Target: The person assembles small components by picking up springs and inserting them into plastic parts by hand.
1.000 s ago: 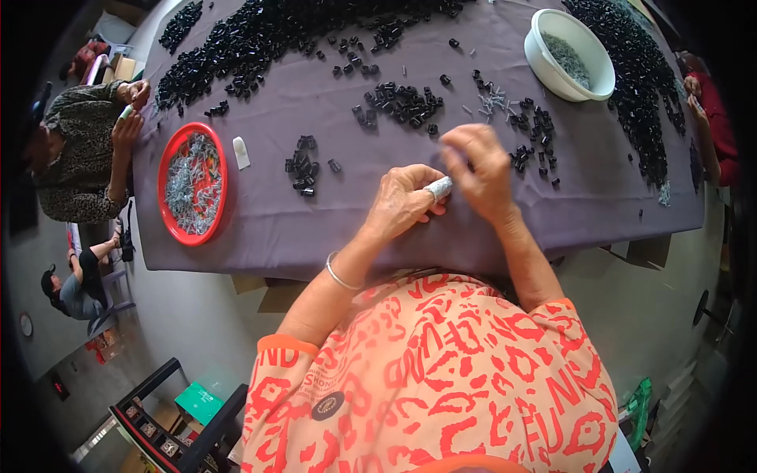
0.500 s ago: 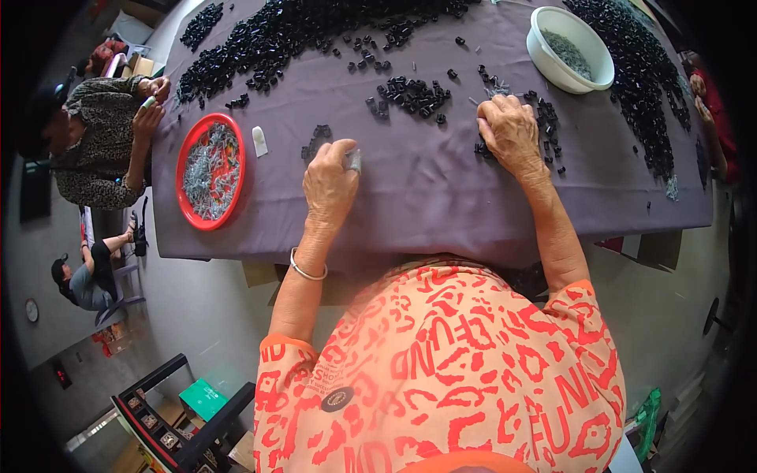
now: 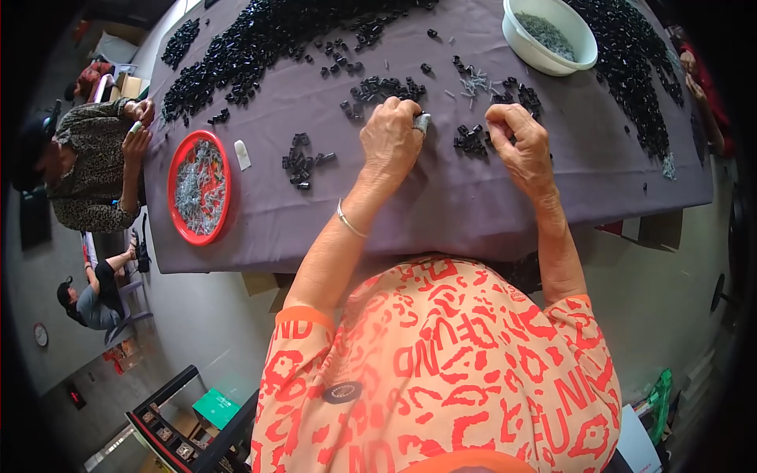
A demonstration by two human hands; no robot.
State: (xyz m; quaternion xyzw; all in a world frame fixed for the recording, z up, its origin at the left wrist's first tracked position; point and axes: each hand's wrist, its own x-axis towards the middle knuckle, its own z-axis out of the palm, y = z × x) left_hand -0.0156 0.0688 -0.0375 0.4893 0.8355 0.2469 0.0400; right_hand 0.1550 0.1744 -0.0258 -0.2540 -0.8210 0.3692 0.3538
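Observation:
My left hand is closed over the cloth just below a small group of black plastic pieces. A grey covering shows at its thumb side; whatever its fingers hold is hidden. To the right, my right hand has thumb and forefinger pinched together, too small a spot to make out anything in them. Beside its fingertips lies a little cluster of black pieces. Thin clear plastic pins are scattered just beyond. Another loose cluster of black pieces sits left of my left hand.
A red basin of clear pins stands at the left, near a small white object. At the far right is a white bowl of similar pins. Large heaps of black pieces cover the far side. One person works at the left edge.
My left hand has moved right, away from the left cluster of black pieces, toward my right hand. My right hand has drawn back from the loose pins. The view has shifted slightly.

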